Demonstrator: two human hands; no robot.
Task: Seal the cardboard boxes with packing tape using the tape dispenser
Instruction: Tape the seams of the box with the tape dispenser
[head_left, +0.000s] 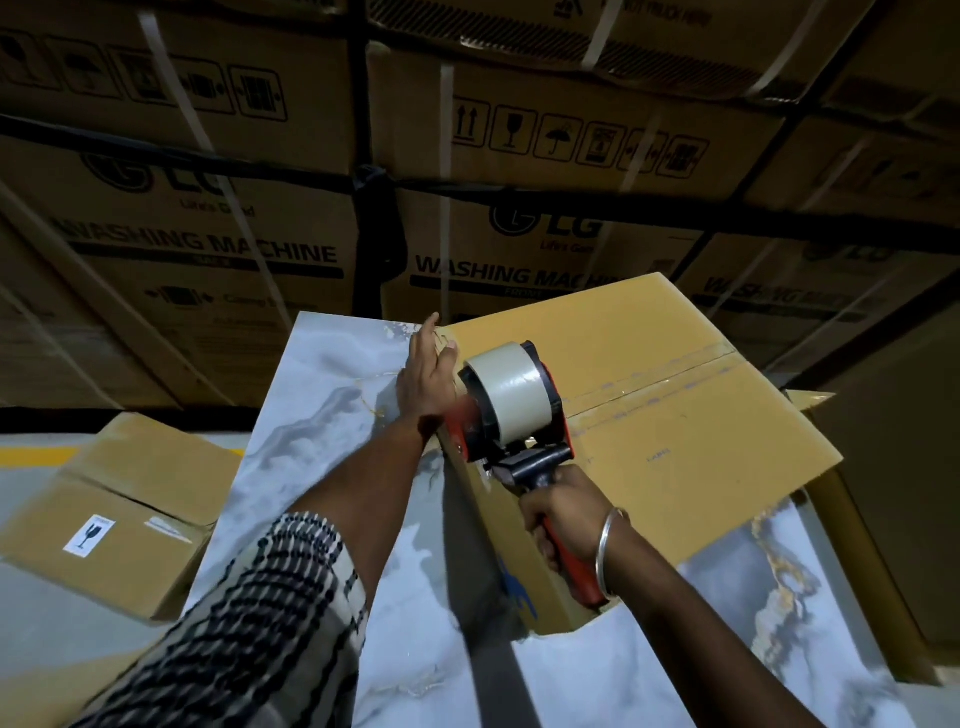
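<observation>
A brown cardboard box (675, 415) lies on a marble-patterned table (322, 395), with clear tape running along its top seam. The red and black tape dispenser (511, 405), loaded with a roll of pale tape, sits at the box's near left edge. My right hand (563, 514) grips the dispenser's red handle. Flat against the left side of the box, just beside the dispenser, my left hand (428, 376) has its fingers stretched out.
A second cardboard box (119, 514) with a fragile sticker lies on the floor to the left of the table. Tall stacked washing-machine cartons (519, 182) with straps fill the background. Another carton edge (852, 545) stands at the right, close to the table.
</observation>
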